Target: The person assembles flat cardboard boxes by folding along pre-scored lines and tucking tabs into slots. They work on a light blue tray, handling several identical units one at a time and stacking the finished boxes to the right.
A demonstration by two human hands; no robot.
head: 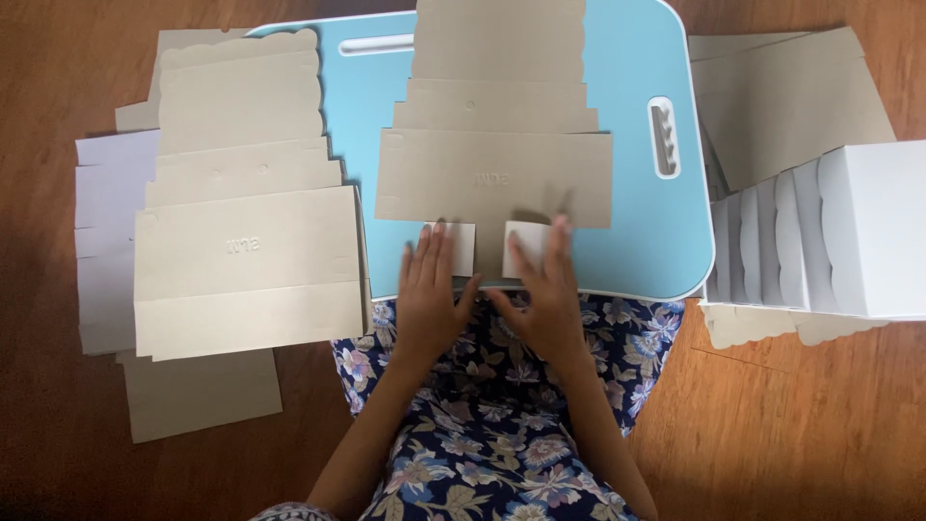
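Two open hands press flat on one sheet of grey cardboard. Largest is the wooden floor (801, 434), brown and smooth, carrying everything. On it sits a glossy light-blue table (646, 193) with rounded corners and slot handles. At nine o'clock lies a stack of flat cardboard (246, 251), matte grey with scalloped top edges. At three o'clock stand folded white boxes (849, 232), wavy-edged, in a row. In the middle of the table lies the stepped cardboard sheet (492, 145), its two small white flaps folded up at six o'clock. The left hand (429, 289) rests, fingers spread, on the left flap; the right hand (542, 289) on the right flap, neither gripping.
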